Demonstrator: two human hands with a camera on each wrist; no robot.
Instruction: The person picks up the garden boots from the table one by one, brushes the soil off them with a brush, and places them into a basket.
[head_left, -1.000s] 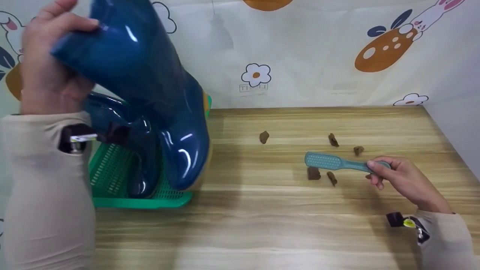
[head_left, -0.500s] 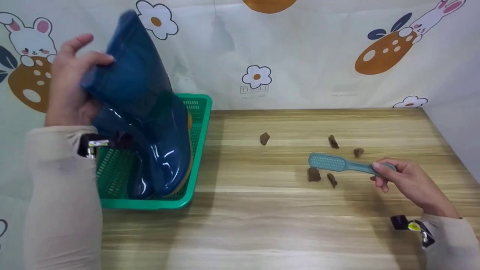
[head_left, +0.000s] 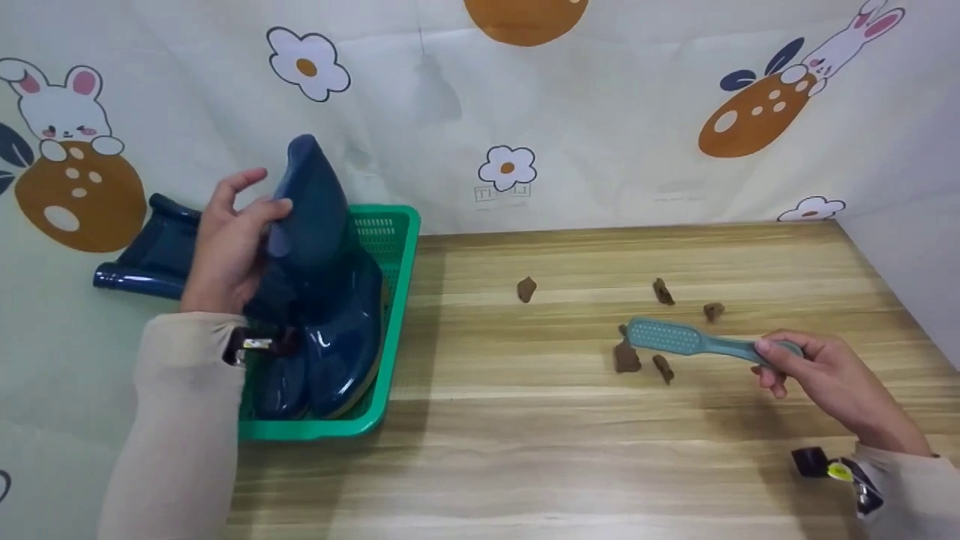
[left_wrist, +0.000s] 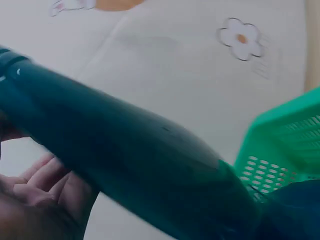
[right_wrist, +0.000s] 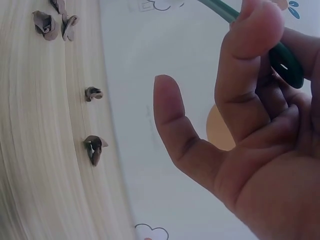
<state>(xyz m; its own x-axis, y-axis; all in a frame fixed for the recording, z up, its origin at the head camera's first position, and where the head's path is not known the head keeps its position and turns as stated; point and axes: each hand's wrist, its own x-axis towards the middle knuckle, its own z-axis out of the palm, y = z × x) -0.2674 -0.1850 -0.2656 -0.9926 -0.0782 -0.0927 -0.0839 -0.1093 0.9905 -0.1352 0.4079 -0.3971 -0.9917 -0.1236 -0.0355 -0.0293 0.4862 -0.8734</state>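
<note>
A glossy navy rain boot (head_left: 341, 337) stands toe-down in the green plastic basket (head_left: 405, 300), its shaft tilted up. My left hand (head_left: 232, 247) holds the shaft near its top edge, thumb against it and one finger raised away. In the left wrist view the shaft (left_wrist: 125, 145) crosses in front of my fingers (left_wrist: 50, 175). The other boot (head_left: 281, 386) is beside it, its shaft leaning out over the basket's left side. On the right, my right hand (head_left: 825, 375) pinches the handle of a teal brush (head_left: 664, 336) with a dotted oblong head, above the table.
Several brown crumbly lumps lie on the wood-grain table (head_left: 510, 450): one lump (head_left: 526, 289) stands apart, while another lump (head_left: 627, 357) lies by the brush head. A printed sheet (head_left: 600, 112) with rabbits and flowers covers the back wall.
My left hand has lowered the boot from the air into the basket, moving down and to the right. The right hand with the brush has shifted slightly down and right.
</note>
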